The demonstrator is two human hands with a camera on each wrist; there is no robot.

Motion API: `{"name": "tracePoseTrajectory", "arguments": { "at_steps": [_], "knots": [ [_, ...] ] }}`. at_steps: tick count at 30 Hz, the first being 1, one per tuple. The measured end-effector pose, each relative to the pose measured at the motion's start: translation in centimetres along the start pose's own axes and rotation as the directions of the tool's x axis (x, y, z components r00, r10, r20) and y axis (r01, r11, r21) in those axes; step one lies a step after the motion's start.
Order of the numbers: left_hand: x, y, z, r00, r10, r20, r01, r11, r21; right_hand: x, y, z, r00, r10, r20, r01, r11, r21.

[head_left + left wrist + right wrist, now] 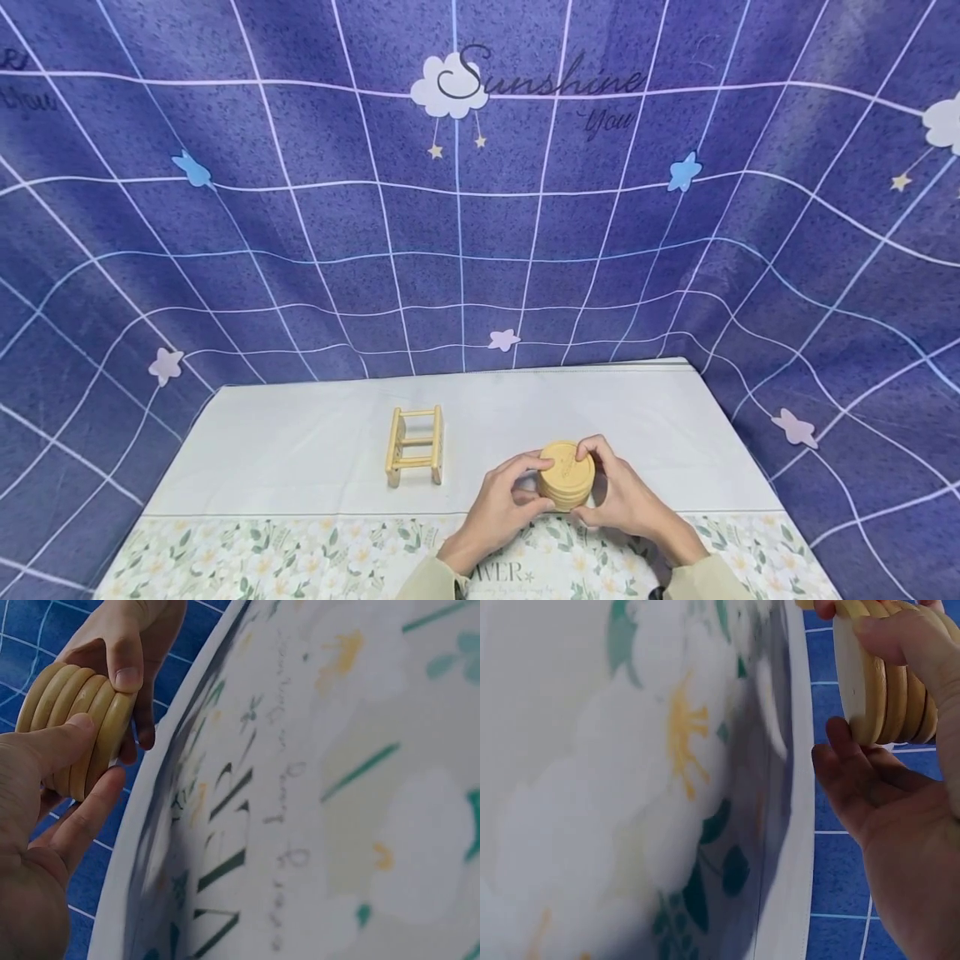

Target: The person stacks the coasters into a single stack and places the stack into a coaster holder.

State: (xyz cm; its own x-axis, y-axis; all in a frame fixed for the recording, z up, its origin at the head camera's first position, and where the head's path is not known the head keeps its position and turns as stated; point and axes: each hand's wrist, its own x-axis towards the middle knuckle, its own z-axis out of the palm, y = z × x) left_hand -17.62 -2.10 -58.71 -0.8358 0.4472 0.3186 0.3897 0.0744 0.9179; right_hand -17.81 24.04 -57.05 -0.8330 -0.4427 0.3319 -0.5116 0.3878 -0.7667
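A stack of several round wooden coasters (567, 472) is held between both hands just above the front half of the table. My left hand (501, 503) grips its left side, the thumb and fingers curled round the edges. From the right, my right hand (627, 505) holds the same stack. The top coaster bears a faint engraved mark. In the left wrist view the coasters (105, 739) lie edge to edge between both hands. One end coaster (855, 682) shows a plain pale face in the right wrist view.
A small wooden rack (438, 454) with crossbars stands on the white tablecloth (300, 442), left of the hands. Floral print covers the cloth's front strip. A blue gridded curtain (465, 217) with stars and clouds surrounds the back and sides.
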Motion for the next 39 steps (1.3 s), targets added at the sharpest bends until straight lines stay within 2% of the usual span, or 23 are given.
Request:
{"name": "tracePoseTrajectory", "arguments": {
  "at_steps": [10, 20, 24, 31, 39],
  "knots": [
    [-0.4, 0.8, -0.3, 1.0, -0.004, -0.011, 0.003, 0.999, -0.04, -0.1, -0.2, -0.1, 0.999, -0.034, 0.002, 0.034, 0.997, 0.076],
    [-0.6, 1.2, -0.7, 0.999, 0.043, -0.024, -0.044, 0.996, -0.08, 0.2, -0.6, 0.0, 0.997, -0.071, -0.008, 0.071, 0.99, 0.119],
    [-0.6, 1.4, -0.7, 0.999, 0.021, -0.047, -0.025, 0.996, -0.08, 0.4, -0.8, 0.1, 0.997, -0.071, -0.006, 0.072, 0.989, 0.131],
    [-0.7, 2.2, -0.8, 0.991, -0.081, -0.104, 0.069, 0.991, -0.113, 0.8, -1.0, 0.5, 0.999, -0.043, -0.018, 0.046, 0.985, 0.168],
    [-0.7, 2.5, -1.0, 0.984, -0.06, -0.165, 0.036, 0.989, -0.145, 1.2, -1.6, 1.0, 0.998, -0.027, -0.049, 0.036, 0.978, 0.208]
  ]
}}
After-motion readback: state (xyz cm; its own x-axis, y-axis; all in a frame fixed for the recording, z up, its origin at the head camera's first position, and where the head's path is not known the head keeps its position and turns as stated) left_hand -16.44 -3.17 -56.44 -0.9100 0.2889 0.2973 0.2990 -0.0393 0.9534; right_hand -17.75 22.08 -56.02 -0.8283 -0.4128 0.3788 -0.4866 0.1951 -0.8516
